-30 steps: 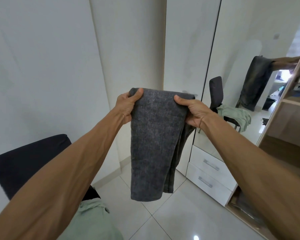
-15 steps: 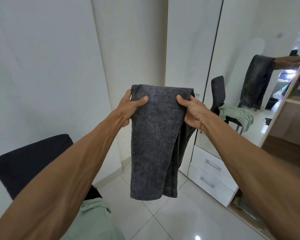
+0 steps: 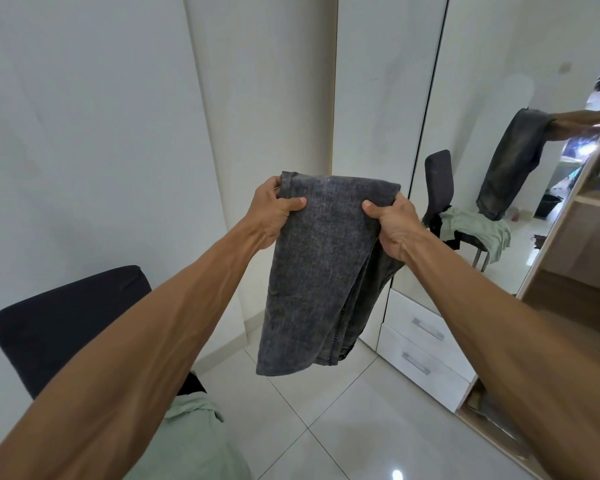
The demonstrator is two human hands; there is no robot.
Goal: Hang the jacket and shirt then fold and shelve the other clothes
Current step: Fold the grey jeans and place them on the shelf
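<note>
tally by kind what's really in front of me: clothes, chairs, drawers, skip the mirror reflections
clothes: 2, the grey jeans gripped by the left hand and right hand, and the pale green garment on the chair
chairs: 1, the black chair
drawers: 2, the upper drawer and lower drawer
total: 5

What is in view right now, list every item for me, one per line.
dark grey folded denim jeans: one, grey, hanging mid-air at centre
black padded chair: one, black, lower left
pale green cloth garment: one, green, on that chair
white wardrobe drawers: two, white, lower right
mirrored wardrobe door: one, reflective, right side
open wooden shelves: count unclear, light wood, far right
left hand: one, grips the jeans' top left
right hand: one, grips the jeans' top right
</note>
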